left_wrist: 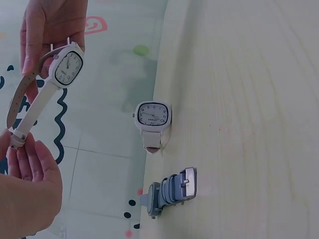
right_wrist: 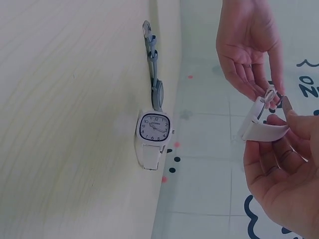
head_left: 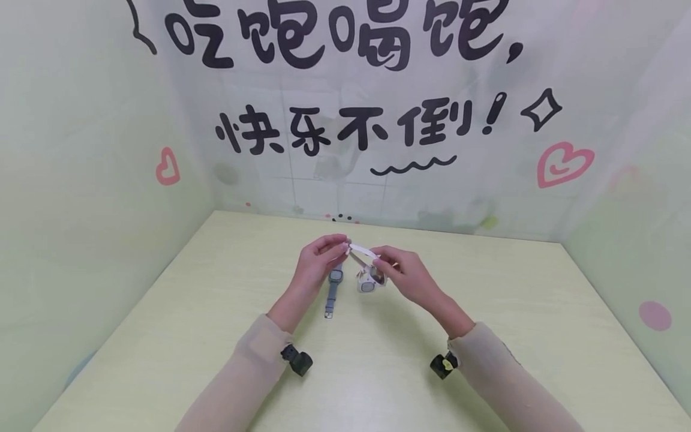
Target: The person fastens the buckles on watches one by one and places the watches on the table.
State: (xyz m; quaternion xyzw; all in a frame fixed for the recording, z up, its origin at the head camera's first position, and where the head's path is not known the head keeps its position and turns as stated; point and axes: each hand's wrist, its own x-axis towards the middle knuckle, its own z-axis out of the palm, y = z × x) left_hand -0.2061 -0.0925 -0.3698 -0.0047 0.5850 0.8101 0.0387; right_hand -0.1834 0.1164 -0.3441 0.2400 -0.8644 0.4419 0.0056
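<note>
A white wristwatch point(left_wrist: 68, 68) with a white strap is held up between both hands above the table. My left hand point(head_left: 315, 264) pinches the buckle end of its strap. The right hand point(head_left: 410, 276) grips the watch near its case, where the other strap piece, brown on its inner side, bends round. In the left wrist view the dial faces the camera; in the right wrist view my right fingers hide part of the watch. Below the hands, a second white wristwatch point(right_wrist: 154, 128) lies on the table, touched by neither hand. Beside it lies a blue-grey wristwatch point(head_left: 333, 291).
The pale wooden table point(head_left: 372, 372) ends at a printed backdrop point(head_left: 335, 192) with dark lettering behind the hands. Similar pale panels point(head_left: 97, 210) stand at both sides. A black wrist camera point(head_left: 300, 362) is strapped at the left cuff, and another camera point(head_left: 442, 366) at the right.
</note>
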